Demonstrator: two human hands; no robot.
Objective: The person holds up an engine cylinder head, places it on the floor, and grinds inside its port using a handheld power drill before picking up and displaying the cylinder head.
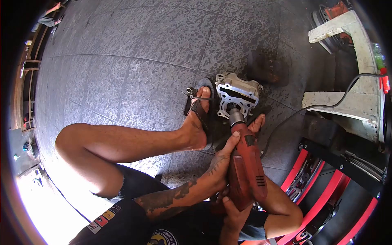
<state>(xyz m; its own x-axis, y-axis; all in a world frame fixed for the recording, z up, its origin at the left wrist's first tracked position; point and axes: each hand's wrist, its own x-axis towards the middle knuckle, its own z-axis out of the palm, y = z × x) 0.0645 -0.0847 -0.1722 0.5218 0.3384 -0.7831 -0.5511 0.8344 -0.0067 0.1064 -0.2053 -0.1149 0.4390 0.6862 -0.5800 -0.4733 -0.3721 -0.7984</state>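
A red power drill (250, 169) points away from me, its metal chuck (236, 117) right at a grey metal engine cylinder head (241, 81). The cylinder head stands on the floor between my feet, with its flat, holed face turned toward me. My left hand (225, 153) is wrapped around the side of the drill body, thumb along the top near the chuck. Lower down, my right hand (236, 214) grips the drill's rear handle; some of its fingers are hidden. Whatever bit the chuck holds is hard to make out inside the opening.
A black power cord (288, 119) runs right past a worn white wooden stand (339, 99). Red-edged trays (300, 171) holding metal parts lie at the lower right. Dark stains mark the grey tiled floor (134, 77). Wooden shelving (29, 77) lines the far left.
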